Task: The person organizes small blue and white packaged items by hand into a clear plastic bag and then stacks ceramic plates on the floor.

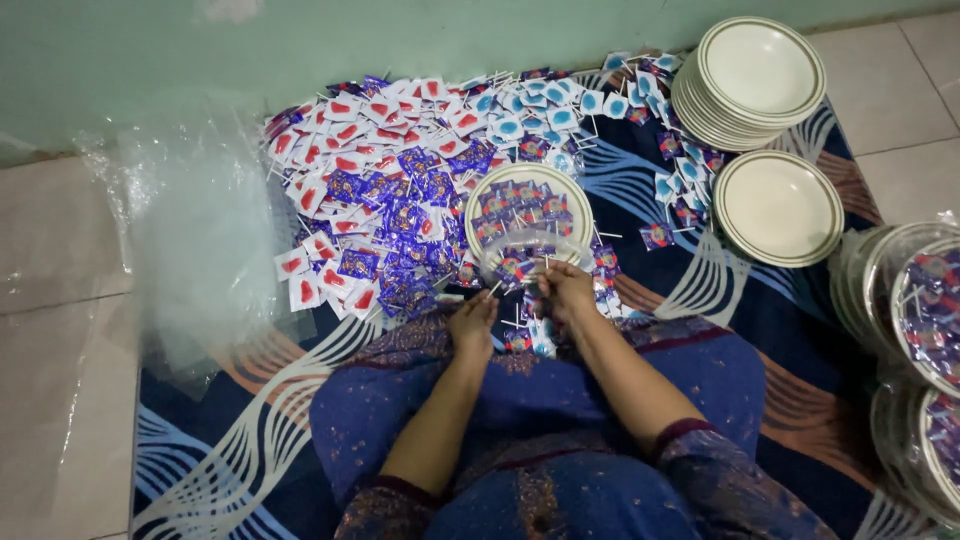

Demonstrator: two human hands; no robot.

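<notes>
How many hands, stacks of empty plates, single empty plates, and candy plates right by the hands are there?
Hands: 2 (left hand, right hand)
Stack of empty plates: 1
Single empty plate: 1
Candy plate by the hands: 1
Total: 5

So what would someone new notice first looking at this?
Probably the big heap of small red, blue and purple wrapped sweets on sticks spread over the patterned blue mat, around a cream plate filled with them. Next, the tall stack of empty cream plates at the top right. The left hand and right hand work just below the filled plate.
</notes>
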